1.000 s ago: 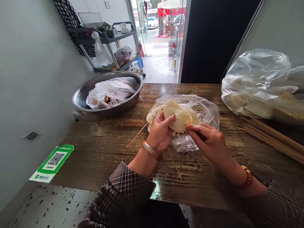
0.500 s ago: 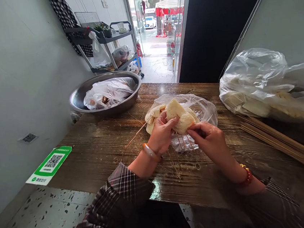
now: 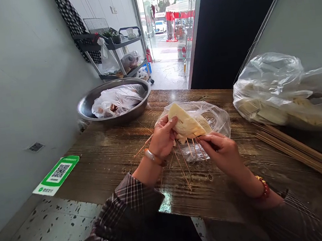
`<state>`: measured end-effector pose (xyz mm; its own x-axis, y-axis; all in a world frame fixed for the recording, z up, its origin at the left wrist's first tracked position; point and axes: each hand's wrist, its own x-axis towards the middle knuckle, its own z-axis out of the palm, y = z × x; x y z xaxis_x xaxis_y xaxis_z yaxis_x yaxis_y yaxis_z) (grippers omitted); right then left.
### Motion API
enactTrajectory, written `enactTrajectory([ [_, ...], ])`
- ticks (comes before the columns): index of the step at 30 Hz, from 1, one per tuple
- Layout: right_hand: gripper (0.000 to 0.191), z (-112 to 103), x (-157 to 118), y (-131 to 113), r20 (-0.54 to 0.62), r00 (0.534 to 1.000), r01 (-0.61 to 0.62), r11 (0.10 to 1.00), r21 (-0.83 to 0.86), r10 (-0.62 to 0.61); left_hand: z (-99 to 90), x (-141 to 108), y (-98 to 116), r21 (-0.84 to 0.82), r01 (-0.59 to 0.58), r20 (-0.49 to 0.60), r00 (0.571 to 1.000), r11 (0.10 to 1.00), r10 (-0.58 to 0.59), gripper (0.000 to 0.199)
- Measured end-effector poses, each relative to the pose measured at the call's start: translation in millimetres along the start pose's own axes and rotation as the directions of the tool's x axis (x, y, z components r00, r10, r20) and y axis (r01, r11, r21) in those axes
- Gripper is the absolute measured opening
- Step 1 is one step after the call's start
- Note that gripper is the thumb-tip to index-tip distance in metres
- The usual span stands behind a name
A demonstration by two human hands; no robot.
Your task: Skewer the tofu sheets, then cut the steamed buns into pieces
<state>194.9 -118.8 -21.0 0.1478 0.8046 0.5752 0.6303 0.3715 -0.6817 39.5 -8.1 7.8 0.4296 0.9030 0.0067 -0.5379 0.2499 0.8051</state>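
A pale yellow folded sheet, apparently tofu skin (image 3: pixel 184 121), is gripped by my left hand (image 3: pixel 164 135), with the thumb pressed on its face. My right hand (image 3: pixel 219 147) is closed in a pinch at the sheet's lower right corner; whether a skewer is also between those fingertips is hard to see. Thin bamboo skewers (image 3: pixel 183 160) stick out below the sheet and my left hand, several of them fanned over the table. More pale pieces (image 3: pixel 204 123) lie behind the held sheet on a clear plastic bag (image 3: pixel 219 116), partly hidden.
A metal basin (image 3: pixel 137 109) with a plastic-wrapped bundle stands back left. To the right are a bulky clear bag (image 3: pixel 278 85) of pale sheets and a bundle of long skewers (image 3: pixel 299 150). A green QR card (image 3: pixel 57 174) lies at the left table edge.
The tofu skin has turned and tilted in my left hand, its upper corner now pointing up-left. My left hand has shifted slightly left; my right hand stays at the lower right corner.
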Motion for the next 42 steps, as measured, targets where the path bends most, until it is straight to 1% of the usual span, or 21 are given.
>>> enactTrajectory([
  [3, 0.013, 0, 1, 1, -0.013, 1.0, -0.01, 1.0, 0.012, 0.01, -1.5, 1, 0, 0.007, -0.014, 0.011, 1.0, 1.0, 0.014, 0.033],
  [7, 0.014, -1, 1, 4, -0.001, 1.0, -0.021, 1.0, 0.002, 0.021, -4.4, 3, -1, 0.038, -0.089, 0.004, 0.996, 0.995, 0.089, 0.031],
  [10, 0.014, -1, 1, 6, 0.011, 1.0, -0.009, 1.0, -0.009, 0.009, -5.7, 4, -2, 0.107, -0.143, 0.006, 0.99, 0.984, 0.143, 0.031],
  [12, 0.014, -1, 1, 7, 0.024, 1.0, -0.009, 1.0, -0.019, 0.009, -5.6, 4, -4, 0.182, -0.205, 0.007, 0.978, 0.962, 0.207, 0.028],
  [14, 0.014, -1, 1, 8, 0.035, 0.999, -0.016, 0.999, -0.033, 0.017, -4.7, 4, -4, 0.308, -0.298, 0.012, 0.951, 0.904, 0.309, 0.021],
  [17, 0.015, -1, 1, 9, 0.036, 0.999, -0.021, 0.998, -0.054, 0.023, -1.9, 1, -4, 0.519, -0.401, 0.053, 0.897, 0.755, 0.44, 0.013],
  [18, 0.015, -1, 1, 9, 0.032, 0.999, -0.018, 0.998, -0.059, 0.02, -0.7, 0, -4, 0.56, -0.416, 0.065, 0.884, 0.716, 0.463, 0.014],
  [20, 0.015, -1, 2, 8, 0.024, 1.0, -0.01, 0.998, -0.065, 0.011, 1.4, -2, -6, 0.594, -0.427, 0.085, 0.876, 0.682, 0.475, 0.016],
  [22, 0.015, 0, 2, 7, 0.013, 1.0, -0.003, 0.998, -0.066, 0.004, 2.8, -3, -8, 0.59, -0.421, 0.095, 0.884, 0.689, 0.458, 0.016],
  [24, 0.015, 0, 2, 6, 0.0, 1.0, 0.001, 0.998, -0.056, -0.001, 3.4, -3, -11, 0.539, -0.378, 0.078, 0.912, 0.752, 0.402, 0.018],
  [27, 0.014, 0, 2, 3, -0.018, 1.0, 0.009, 0.999, -0.04, -0.01, 3.2, -1, -14, 0.331, -0.237, -0.005, 0.968, 0.914, 0.253, 0.027],
  [29, 0.014, 1, 1, 3, -0.016, 1.0, 0.018, 0.999, -0.034, -0.018, 3.1, -1, -12, 0.186, -0.14, -0.044, 0.988, 0.973, 0.15, 0.032],
  [32, 0.014, 1, 0, 3, -0.011, 1.0, 0.029, 0.999, -0.029, -0.029, 3.1, -2, -8, 0.083, -0.059, -0.053, 0.997, 0.995, 0.063, 0.037],
  [38, 0.014, 2, 0, 3, -0.005, 0.997, 0.082, 0.995, -0.051, -0.082, -1.7, 0, -3, 0.004, -0.019, -0.098, 0.995, 1.0, 0.019, 0.034],
  [42, 0.013, 4, -1, 4, -0.008, 0.993, 0.115, 0.992, -0.059, -0.116, -6.4, 3, -5, -0.037, 0.047, -0.085, 0.995, 0.998, -0.05, 0.031],
])
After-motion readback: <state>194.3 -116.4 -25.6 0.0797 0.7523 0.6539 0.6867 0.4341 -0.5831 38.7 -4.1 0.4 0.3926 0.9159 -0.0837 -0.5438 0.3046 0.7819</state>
